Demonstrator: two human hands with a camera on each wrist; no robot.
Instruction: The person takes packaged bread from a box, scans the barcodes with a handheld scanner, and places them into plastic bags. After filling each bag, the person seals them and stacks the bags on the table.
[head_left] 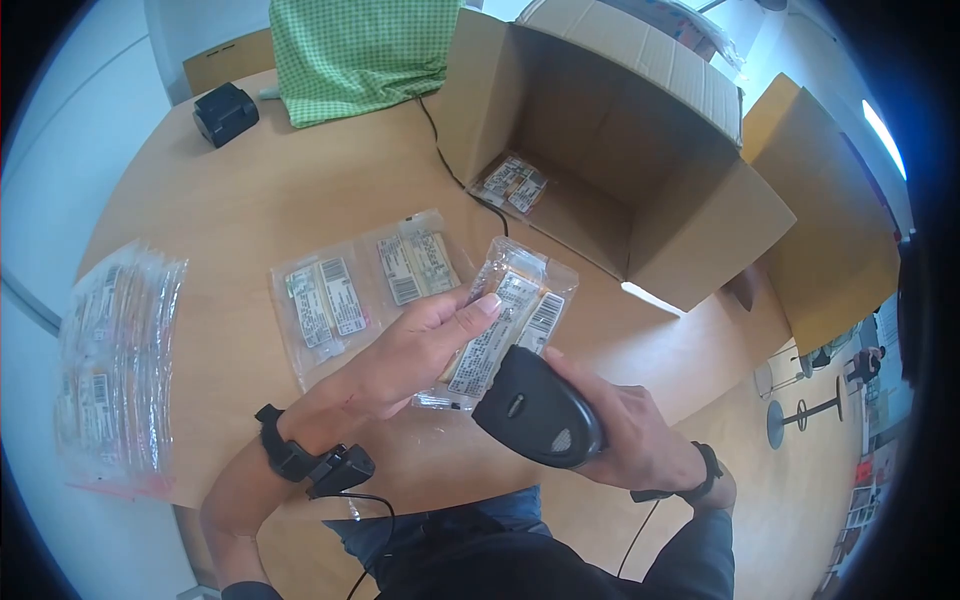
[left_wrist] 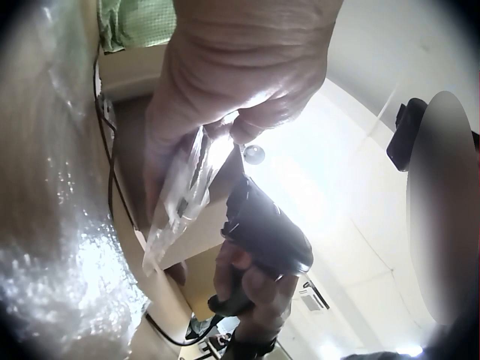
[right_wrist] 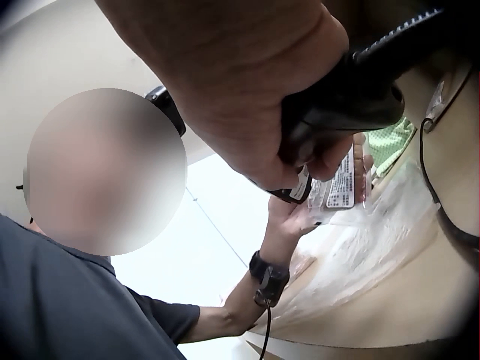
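The left hand pinches a clear plastic packet with a white printed label and a barcode, thumb on top; in the left wrist view that packet is seen nearly edge-on below the left hand. Fingers of the right hand curl round a black handheld scanner, whose front end is at the packet's lower right edge. From the right wrist view, the right hand grips the scanner's handle, with the labelled packet beyond it.
Two labelled packets lie left of the held one. A stack of packets stands at the far left. An open cardboard box on its side holds a packet. Behind are a green checked cloth, a black device and a cable.
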